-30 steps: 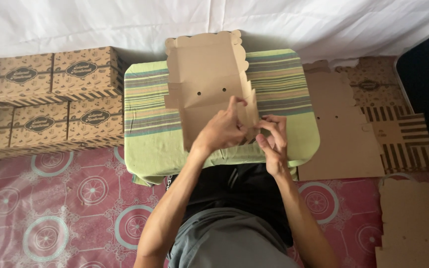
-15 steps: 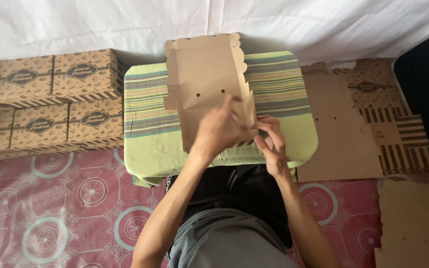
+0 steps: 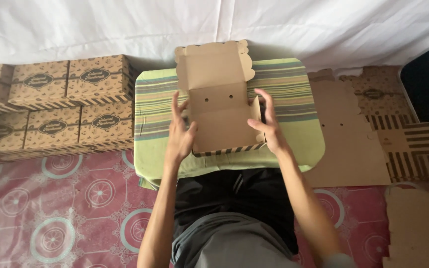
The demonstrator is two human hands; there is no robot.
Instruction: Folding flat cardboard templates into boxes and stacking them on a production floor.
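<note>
A brown cardboard box (image 3: 222, 124), half folded with its scalloped lid open toward the wall, lies on a green striped cushion (image 3: 294, 89). My left hand (image 3: 179, 134) presses against the box's left side wall, fingers spread upward. My right hand (image 3: 269, 126) holds the right side wall upright, thumb inside and fingers outside. The near wall of the box shows a dark striped edge. Two small holes mark the fold between base and lid.
Several finished patterned boxes (image 3: 70, 104) are stacked in two rows at the left against a white cloth wall. Flat unfolded box blanks (image 3: 353, 134) lie on the floor at the right. A pink patterned mat (image 3: 60, 213) covers the floor.
Both hands were together at the box's near right corner. Now they have parted, the left hand to the left wall and the right to the right wall, and the box sits squarer.
</note>
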